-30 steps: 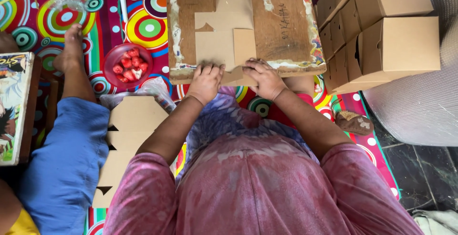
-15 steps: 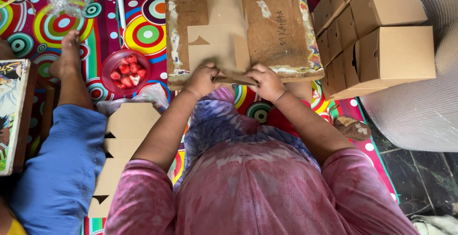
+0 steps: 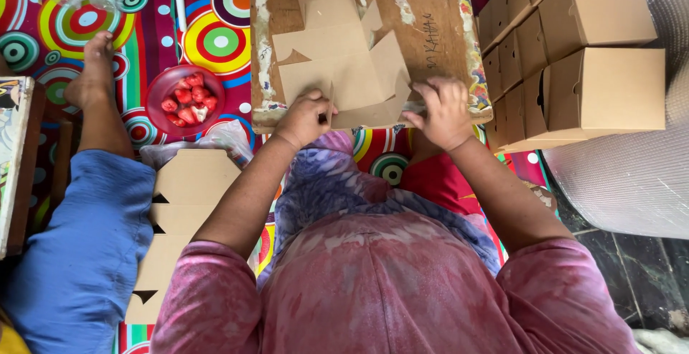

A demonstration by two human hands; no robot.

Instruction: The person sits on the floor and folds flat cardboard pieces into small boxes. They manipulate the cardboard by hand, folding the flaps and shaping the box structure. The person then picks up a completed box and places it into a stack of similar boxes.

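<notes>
I see a flat cardboard cutout (image 3: 344, 67) lying on a worn wooden board (image 3: 438, 31), partly folded, with its right flaps standing up a little. My left hand (image 3: 307, 115) pinches the near edge of the cutout, fingers closed on the card beside a slit. My right hand (image 3: 443, 111) rests with curled fingers on the board's near right edge, just touching the nearest flap — I cannot tell whether it actually holds the card or only presses down.

What could go wrong, as I judge it: the card may tear at the slit if the left pinch pulls sideways, and a crease made off its score line would leave a crooked panel. The board overhangs near my lap, so a hard press on its near edge could tip it. The red bowl of fruit (image 3: 185, 100) sits close on the left, and a swinging elbow could knock it.

Much is hidden. My own torso covers the board's near underside and whatever supports it. The stack of flat cutouts (image 3: 176, 217) on the left is partly under my arm, the folded boxes (image 3: 588, 59) on the right run out of view, and the other person's leg (image 3: 86, 210) is cut off — only foot and blue trouser show.
</notes>
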